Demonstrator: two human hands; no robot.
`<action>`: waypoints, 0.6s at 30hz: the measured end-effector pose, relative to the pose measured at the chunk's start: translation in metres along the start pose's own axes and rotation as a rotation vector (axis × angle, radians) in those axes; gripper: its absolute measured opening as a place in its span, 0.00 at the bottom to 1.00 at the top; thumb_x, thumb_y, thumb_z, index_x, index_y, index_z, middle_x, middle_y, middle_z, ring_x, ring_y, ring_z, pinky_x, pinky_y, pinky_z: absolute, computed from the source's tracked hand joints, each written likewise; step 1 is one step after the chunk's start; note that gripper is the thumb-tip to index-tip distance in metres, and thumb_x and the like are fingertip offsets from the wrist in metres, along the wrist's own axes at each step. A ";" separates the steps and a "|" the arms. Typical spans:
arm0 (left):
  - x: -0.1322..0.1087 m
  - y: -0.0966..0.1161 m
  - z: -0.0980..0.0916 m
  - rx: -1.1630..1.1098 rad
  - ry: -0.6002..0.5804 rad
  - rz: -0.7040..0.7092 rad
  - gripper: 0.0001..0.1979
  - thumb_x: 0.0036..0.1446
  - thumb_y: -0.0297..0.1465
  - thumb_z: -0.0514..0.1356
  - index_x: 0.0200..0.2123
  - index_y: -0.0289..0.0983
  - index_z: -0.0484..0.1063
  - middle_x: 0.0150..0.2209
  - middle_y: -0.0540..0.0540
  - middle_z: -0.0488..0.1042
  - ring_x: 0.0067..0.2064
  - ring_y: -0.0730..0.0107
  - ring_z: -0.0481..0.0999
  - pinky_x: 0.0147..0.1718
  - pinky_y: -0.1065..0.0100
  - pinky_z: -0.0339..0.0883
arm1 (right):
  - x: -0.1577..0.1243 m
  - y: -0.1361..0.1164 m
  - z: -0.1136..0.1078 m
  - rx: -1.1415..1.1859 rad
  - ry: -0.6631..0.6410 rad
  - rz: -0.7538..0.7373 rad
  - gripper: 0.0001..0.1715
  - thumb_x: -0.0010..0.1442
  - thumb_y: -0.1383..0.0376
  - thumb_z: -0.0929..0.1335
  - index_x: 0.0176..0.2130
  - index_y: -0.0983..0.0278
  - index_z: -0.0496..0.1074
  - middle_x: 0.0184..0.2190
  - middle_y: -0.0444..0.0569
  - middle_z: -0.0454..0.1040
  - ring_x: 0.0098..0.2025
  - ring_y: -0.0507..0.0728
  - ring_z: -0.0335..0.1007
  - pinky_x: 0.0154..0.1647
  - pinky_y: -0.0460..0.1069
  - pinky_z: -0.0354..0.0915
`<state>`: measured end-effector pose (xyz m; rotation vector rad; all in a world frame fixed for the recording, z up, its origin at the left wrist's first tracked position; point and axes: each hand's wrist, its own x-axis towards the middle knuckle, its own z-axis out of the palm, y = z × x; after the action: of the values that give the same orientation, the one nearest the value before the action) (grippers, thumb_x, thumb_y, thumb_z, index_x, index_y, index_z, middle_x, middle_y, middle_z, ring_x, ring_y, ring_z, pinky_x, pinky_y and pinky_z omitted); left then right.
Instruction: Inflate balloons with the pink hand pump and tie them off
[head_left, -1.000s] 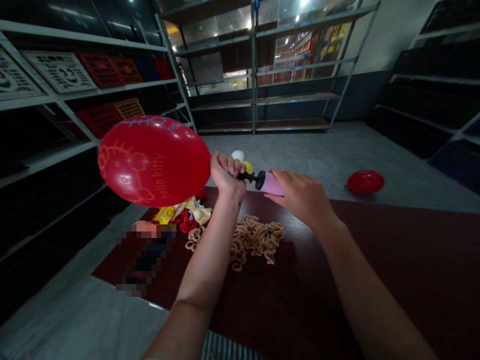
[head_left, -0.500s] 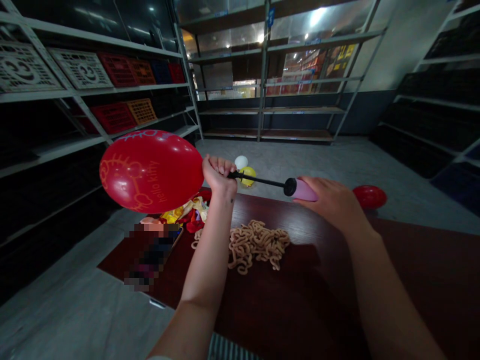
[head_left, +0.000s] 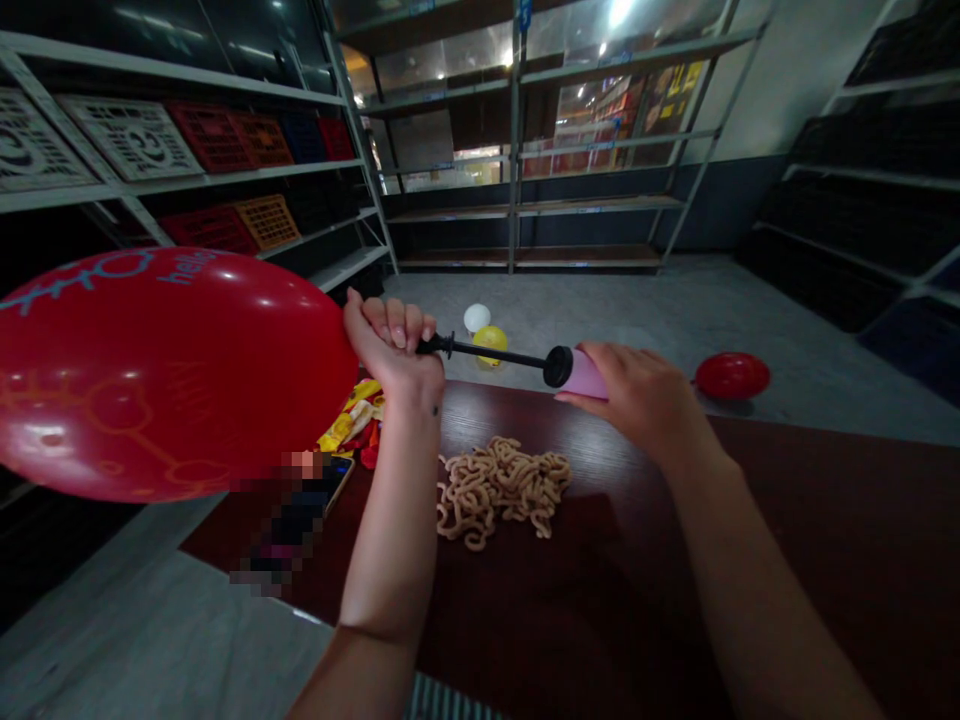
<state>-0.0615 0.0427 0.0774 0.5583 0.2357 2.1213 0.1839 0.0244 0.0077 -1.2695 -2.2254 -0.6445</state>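
My left hand (head_left: 397, 345) is wrapped round the black end of a balloon pump (head_left: 499, 354), where a red balloon (head_left: 180, 375) bulges out beyond my fingers. The balloon is large and printed with drawings and lettering; its neck is hidden in my fist. On the other end, my right hand (head_left: 637, 395) grips the pump's pink barrel. A stretch of black rod shows between the hands. Below them, a heap of tan, curled, worm-like pieces (head_left: 502, 490) lies on the dark table (head_left: 600, 620).
Flat coloured balloons (head_left: 349, 420) and a phone (head_left: 341, 483), partly pixelated, lie at the table's left. On the floor beyond are a white balloon (head_left: 477, 318), a yellow balloon (head_left: 491, 342) and another red balloon (head_left: 733, 376). Shelves (head_left: 600, 207) and crates (head_left: 214, 135) stand around.
The red balloon has grown much larger and spreads to the left edge. Both hands and the pump have shifted left in view, the rod still drawn out.
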 end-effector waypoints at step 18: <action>-0.034 -0.060 0.008 0.081 0.079 -0.290 0.29 0.68 0.40 0.48 0.16 0.38 0.44 0.12 0.56 0.44 0.13 0.80 0.46 0.14 0.73 0.47 | 0.012 -0.040 -0.021 -0.067 -0.087 0.050 0.25 0.60 0.51 0.67 0.50 0.65 0.68 0.36 0.55 0.77 0.34 0.61 0.72 0.31 0.51 0.54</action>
<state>0.0031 0.0491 0.0515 0.4576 0.4223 1.8600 0.1473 0.0015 0.0249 -1.4064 -2.2514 -0.6613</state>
